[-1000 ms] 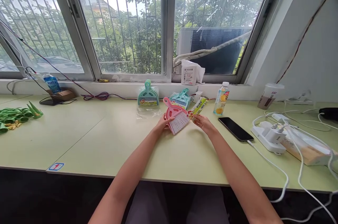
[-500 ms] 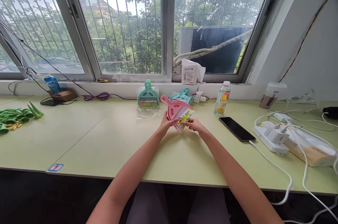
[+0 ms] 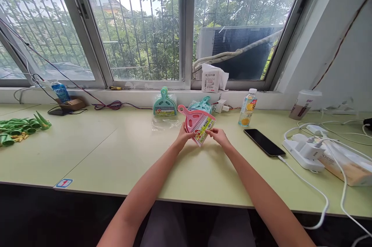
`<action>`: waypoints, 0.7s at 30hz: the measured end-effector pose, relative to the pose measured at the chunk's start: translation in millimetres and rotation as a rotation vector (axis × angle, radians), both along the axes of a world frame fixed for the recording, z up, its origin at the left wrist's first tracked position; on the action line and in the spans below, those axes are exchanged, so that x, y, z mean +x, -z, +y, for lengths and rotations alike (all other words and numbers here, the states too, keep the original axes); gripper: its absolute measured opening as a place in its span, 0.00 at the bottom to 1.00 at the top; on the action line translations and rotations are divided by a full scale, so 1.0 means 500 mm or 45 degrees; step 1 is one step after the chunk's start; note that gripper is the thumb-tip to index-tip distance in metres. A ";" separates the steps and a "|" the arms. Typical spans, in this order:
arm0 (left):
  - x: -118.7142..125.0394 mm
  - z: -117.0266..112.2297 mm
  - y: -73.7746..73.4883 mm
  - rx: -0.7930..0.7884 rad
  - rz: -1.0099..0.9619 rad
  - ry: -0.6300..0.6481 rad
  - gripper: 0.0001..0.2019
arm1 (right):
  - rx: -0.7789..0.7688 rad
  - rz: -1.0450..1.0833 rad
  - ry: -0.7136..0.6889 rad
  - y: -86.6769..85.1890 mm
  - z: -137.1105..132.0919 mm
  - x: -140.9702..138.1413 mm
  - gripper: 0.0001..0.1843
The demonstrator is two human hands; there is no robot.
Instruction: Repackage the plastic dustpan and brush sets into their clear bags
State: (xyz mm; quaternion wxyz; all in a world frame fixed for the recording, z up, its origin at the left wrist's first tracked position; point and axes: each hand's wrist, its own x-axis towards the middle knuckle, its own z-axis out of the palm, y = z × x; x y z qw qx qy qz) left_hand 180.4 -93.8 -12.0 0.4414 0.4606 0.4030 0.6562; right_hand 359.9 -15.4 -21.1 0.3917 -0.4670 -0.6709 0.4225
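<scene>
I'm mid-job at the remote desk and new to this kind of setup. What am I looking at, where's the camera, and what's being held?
There is no machine here: these are a person's own bare hands. The camera sits on their head, looking forward and down, so their arms reach away from you.

The left hand holds a pink dustpan with white bristles. The right hand has its fingers at the edge of a printed label over those bristles.

On the table, two green sets stand near the window. To the right are a bottle, a phone and a power strip.
</scene>
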 end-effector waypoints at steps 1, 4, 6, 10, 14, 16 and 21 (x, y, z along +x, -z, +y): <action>0.000 0.000 0.000 -0.009 -0.003 0.008 0.39 | -0.003 0.028 0.037 0.001 -0.001 -0.002 0.15; -0.001 0.003 0.004 -0.017 -0.003 0.020 0.41 | -0.038 0.167 0.204 0.006 -0.008 -0.012 0.17; -0.002 0.005 0.006 -0.006 -0.006 0.035 0.42 | -0.147 0.355 0.263 0.009 -0.015 -0.020 0.21; -0.007 0.003 0.006 0.014 -0.002 0.076 0.43 | -0.493 0.712 -0.045 0.006 -0.026 -0.026 0.17; -0.014 0.000 -0.004 -0.044 0.028 0.164 0.42 | -0.570 0.783 -0.311 0.001 -0.033 -0.025 0.08; -0.025 0.007 -0.010 -0.050 0.055 0.193 0.35 | -0.532 0.826 -0.304 0.000 -0.036 -0.026 0.07; -0.087 0.025 0.000 -0.131 0.682 -0.314 0.25 | -0.489 0.868 -0.256 -0.001 -0.037 -0.024 0.09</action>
